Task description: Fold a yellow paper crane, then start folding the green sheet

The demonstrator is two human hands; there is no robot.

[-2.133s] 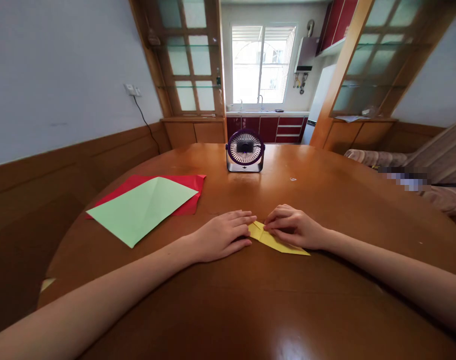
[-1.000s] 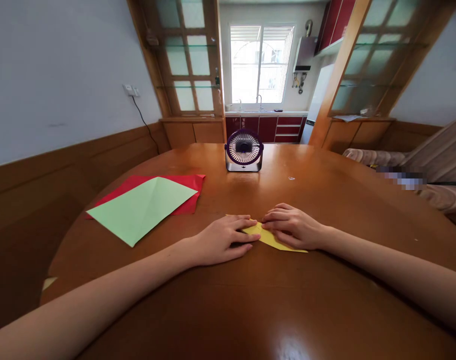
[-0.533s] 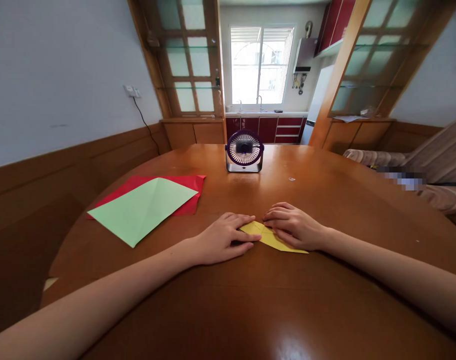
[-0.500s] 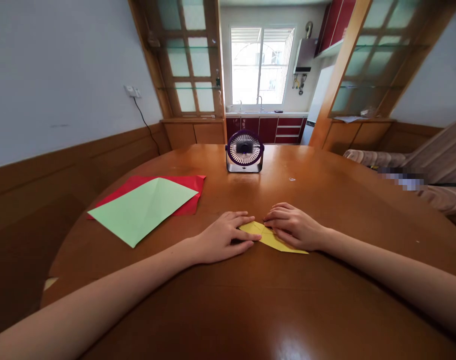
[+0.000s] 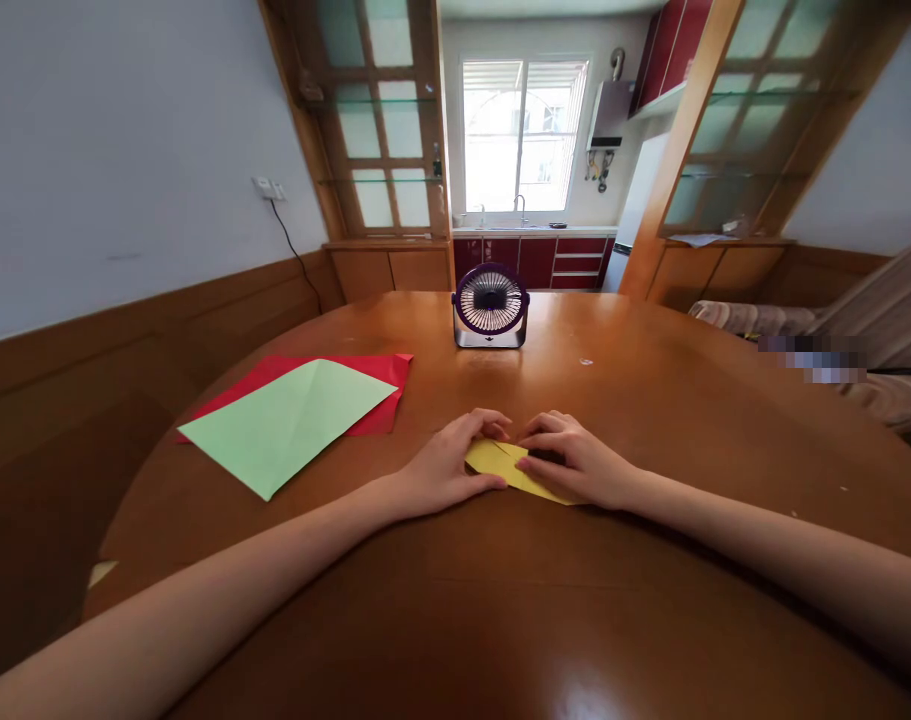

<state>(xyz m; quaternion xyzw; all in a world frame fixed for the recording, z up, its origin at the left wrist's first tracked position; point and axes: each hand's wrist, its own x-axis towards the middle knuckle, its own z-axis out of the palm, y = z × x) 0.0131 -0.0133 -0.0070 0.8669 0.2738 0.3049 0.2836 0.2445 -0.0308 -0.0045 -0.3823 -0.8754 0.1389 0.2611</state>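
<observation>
The yellow paper (image 5: 509, 466) lies folded on the tabletop (image 5: 650, 400), in front of the fan (image 5: 491, 306). The left hand (image 5: 447, 466) rests on its left end, fingers bent, grip half closed on the paper. The right hand (image 5: 575, 462) presses the right part flat, fingers curled; no pinch is visible. The green sheet (image 5: 290, 420) lies left of the fan, on the red sheet (image 5: 380, 372), well apart from the hands.

Likely faults: uneven pressure lets the paper slide on the glossy tabletop, so the crease runs skewed. Airflow, if the fan runs, lifts loose flaps.
</observation>
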